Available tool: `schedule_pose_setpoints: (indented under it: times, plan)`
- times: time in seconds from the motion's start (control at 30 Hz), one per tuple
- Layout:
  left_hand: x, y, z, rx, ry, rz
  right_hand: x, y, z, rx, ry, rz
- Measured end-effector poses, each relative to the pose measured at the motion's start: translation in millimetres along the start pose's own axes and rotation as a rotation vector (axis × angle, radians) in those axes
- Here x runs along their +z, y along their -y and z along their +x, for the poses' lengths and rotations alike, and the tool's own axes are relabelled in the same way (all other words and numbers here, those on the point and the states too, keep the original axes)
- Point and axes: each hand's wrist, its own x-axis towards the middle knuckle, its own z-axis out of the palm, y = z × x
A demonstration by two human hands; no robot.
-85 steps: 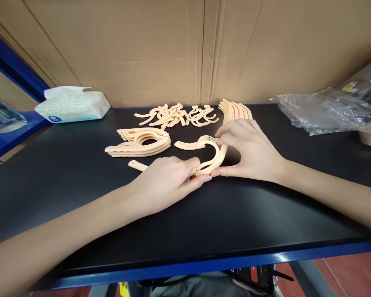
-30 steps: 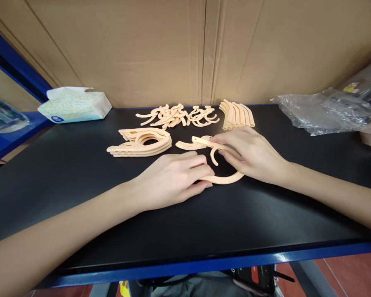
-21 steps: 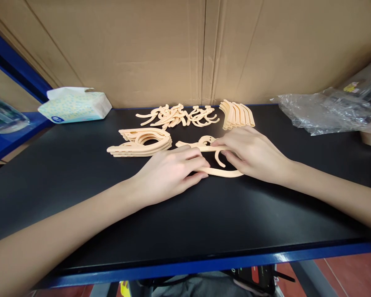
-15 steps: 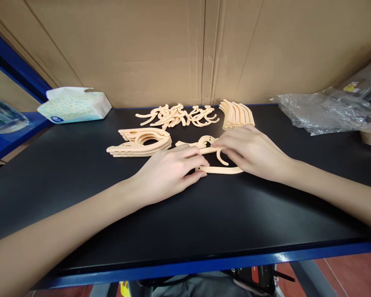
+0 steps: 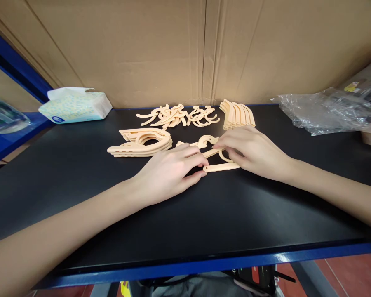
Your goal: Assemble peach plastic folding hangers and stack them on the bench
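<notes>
A brown cardboard wall backs the black worktop, where a stack of folded peach plastic frames toward the left edge looks finished, while a jumble of loose, curved peach plastic parts along the back edge seems left to do. Near the middle, the right hand pinches an apparently half-joined, slim-armed peach plastic piece; the left hand curls at its end, whether gripping I cannot tell.

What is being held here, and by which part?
The right hand holds the cream hanger near its hook; the left hand is at one bar's end, grip unclear.
</notes>
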Motion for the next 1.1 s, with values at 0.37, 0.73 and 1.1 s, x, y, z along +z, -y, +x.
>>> schedule_pose_setpoints:
  times: [0.37, 0.73, 1.1]
  plan:
    - [-1, -7, 0, -0.031, 0.010, -0.108, -21, 21, -1, -0.377, 0.000, -0.140]
    - [-5, -5, 0, -0.022, -0.025, -0.166, -16, 27, -1, -0.377, 0.024, -0.316]
    - [-6, -4, -1, -0.018, -0.116, -0.146, -14, 24, -4, -0.318, -0.046, -0.349]
